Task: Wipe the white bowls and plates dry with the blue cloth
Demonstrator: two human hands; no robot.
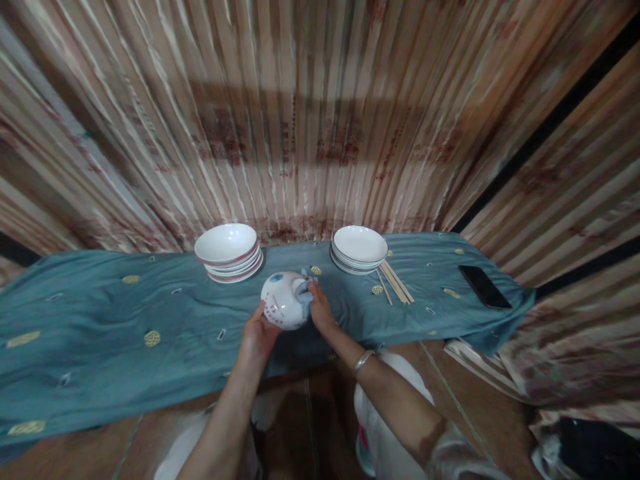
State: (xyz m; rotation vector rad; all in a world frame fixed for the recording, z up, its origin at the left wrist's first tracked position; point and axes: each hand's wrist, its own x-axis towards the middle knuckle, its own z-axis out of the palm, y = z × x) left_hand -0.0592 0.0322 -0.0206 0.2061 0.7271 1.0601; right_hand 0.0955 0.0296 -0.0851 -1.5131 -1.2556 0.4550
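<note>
In front of me, just over the near part of the table, is a rounded white bowl (280,310) with pink marks and a blue patch. It is tilted so that its outside faces me. My left hand (260,333) grips its lower left side, fingers partly hidden beneath it. At the bowl's right side, my right hand (321,308) is closed on what looks like a blue-grey cloth (304,293), pressed against the bowl. A silver bangle (363,361) circles my right wrist.
A teal patterned cloth (110,333) covers the table. Stacked bowls with red rims (227,247) stand back left; stacked white dishes with dark rims (359,245) stand back right. Beside them lie several wooden chopsticks (397,283), then a black phone (484,287). Curtains (300,133) hang behind.
</note>
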